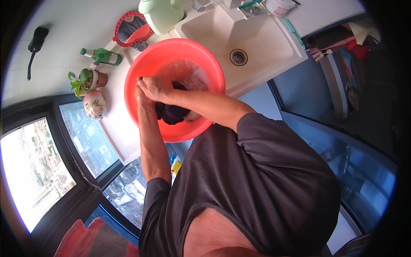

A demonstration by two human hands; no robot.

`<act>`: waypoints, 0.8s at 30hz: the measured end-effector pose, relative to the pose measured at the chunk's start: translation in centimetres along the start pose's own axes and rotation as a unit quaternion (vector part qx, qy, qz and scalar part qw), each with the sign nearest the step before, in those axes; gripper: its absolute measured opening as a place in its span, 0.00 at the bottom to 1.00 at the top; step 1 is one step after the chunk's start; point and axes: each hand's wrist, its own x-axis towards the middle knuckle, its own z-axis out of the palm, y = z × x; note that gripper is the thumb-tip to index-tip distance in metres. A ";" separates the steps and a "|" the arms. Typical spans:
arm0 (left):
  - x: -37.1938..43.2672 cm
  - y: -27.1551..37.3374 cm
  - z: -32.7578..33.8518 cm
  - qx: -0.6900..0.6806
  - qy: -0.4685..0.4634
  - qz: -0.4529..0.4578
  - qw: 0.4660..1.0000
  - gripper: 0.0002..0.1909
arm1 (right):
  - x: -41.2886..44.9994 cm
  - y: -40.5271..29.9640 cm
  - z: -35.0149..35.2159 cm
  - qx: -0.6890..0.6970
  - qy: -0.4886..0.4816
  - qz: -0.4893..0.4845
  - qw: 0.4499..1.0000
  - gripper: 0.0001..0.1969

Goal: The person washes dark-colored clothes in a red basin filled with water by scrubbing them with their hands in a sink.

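Observation:
A red plastic basin (175,133) rests across the left part of a white sink unit, with sudsy water (192,69) inside. Dark wet cloth (175,114) lies bunched in it beneath my forearms, and paler cloth (192,116) shows beside it. Over the basin's left side my right hand (156,87) is closed against my left hand (140,93). A small dark bit of cloth shows at the top of the two fists; the rest of what they grip is hidden by the fingers.
The sink bowl (266,48) with its drain (238,57) lies to the right. A green bottle (104,57), potted plant (91,79), floral jar (94,104), red-framed mirror (133,29) and pale green jug (162,16) surround the basin. Windows (90,138) are at left.

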 end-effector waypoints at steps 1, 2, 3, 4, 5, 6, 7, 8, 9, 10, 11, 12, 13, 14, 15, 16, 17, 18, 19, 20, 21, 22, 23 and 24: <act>0.5 0.0 3.3 0.004 -0.012 -0.010 1.000 0.23 | 1.7 1.7 1.1 -0.049 0.149 -0.066 0.985 0.23; 0.8 -0.2 5.8 0.036 0.092 -0.058 0.993 0.23 | 3.5 3.3 1.1 0.015 0.067 0.034 0.997 0.23; 0.8 -0.4 6.9 0.069 0.199 -0.102 0.972 0.23 | 4.6 4.2 1.0 0.084 -0.020 0.132 0.987 0.23; 1.0 -0.5 5.0 0.065 0.186 -0.100 0.975 0.23 | 4.1 3.0 0.8 0.100 -0.023 0.124 0.987 0.23; 0.9 -0.3 1.8 0.060 0.123 -0.093 0.986 0.25 | 2.6 1.5 0.9 0.143 -0.054 0.101 0.983 0.23; 1.2 0.0 -0.1 0.056 0.124 -0.088 0.987 0.25 | 0.9 0.4 1.1 0.106 -0.041 0.052 0.992 0.23; 0.9 0.3 -1.4 0.005 -0.010 -0.075 0.997 0.25 | -0.4 -0.3 1.2 0.071 -0.028 0.007 0.997 0.22; 0.6 0.3 -2.6 -0.045 -0.143 -0.060 0.987 0.26 | -0.4 0.0 0.8 0.109 0.009 -0.017 0.994 0.21; 0.4 -0.1 0.0 -0.044 -0.147 -0.067 0.986 0.26 | 0.7 1.4 1.0 0.108 0.015 -0.011 0.994 0.21; 0.2 -0.6 5.1 0.007 0.002 -0.093 0.996 0.26 | 2.6 4.0 1.5 0.096 -0.010 0.042 0.994 0.22; -0.4 -0.5 7.8 0.058 0.160 -0.103 0.980 0.26 | 4.0 5.2 2.0 0.089 -0.047 0.084 0.991 0.22; -0.9 -0.4 6.2 0.061 0.158 -0.089 0.981 0.26 | 4.1 5.2 1.5 0.047 -0.056 0.096 0.993 0.22; -1.1 -0.6 7.1 0.066 0.159 -0.070 0.983 0.20 | 4.6 6.2 0.7 0.019 -0.068 0.078 0.994 0.21; -0.9 -0.8 6.0 0.110 0.164 -0.027 0.980 0.15 | 4.5 6.8 -0.1 0.024 -0.034 0.055 0.998 0.20; -0.3 -1.1 4.4 0.157 0.170 0.017 0.973 0.10 | 4.4 7.2 -0.8 -0.003 -0.045 0.090 0.995 0.20; 0.3 -1.2 3.2 0.208 0.217 0.047 0.953 0.02 | 5.0 8.4 -0.8 0.005 -0.048 0.098 0.994 0.20; 0.9 -1.4 1.5 0.205 0.260 0.044 0.942 0.03 | 5.4 9.9 0.1 -0.005 -0.023 0.099 0.995 0.19; 1.3 -2.0 2.3 0.238 0.304 0.041 0.922 0.06 | 5.4 11.0 -0.1 -0.034 -0.011 0.116 0.993 0.19; 1.5 -2.3 3.2 0.268 0.346 0.041 0.898 0.08 | 5.2 11.9 1.0 -0.040 0.032 0.113 0.992 0.16; 2.1 -2.2 2.1 0.268 0.352 0.046 0.896 0.08 | 4.9 12.5 2.2 -0.020 0.020 0.084 0.996 0.16; 1.8 -2.7 -0.6 0.326 0.346 0.047 0.878 0.10 | 4.2 12.5 4.0 0.003 -0.002 0.050 0.999 0.16; 1.6 -3.0 -1.3 0.382 0.330 0.043 0.862 0.11 | 3.6 12.3 4.5 0.004 -0.011 0.046 0.999 0.16; 1.3 -3.2 -2.0 0.378 0.338 0.042 0.861 0.11 | 2.8 12.0 5.0 -0.040 -0.006 -0.064 0.997 0.16; 1.5 -3.4 -0.5 0.392 0.331 0.045 0.857 0.12 | 2.6 12.5 4.9 -0.088 0.005 -0.168 0.982 0.17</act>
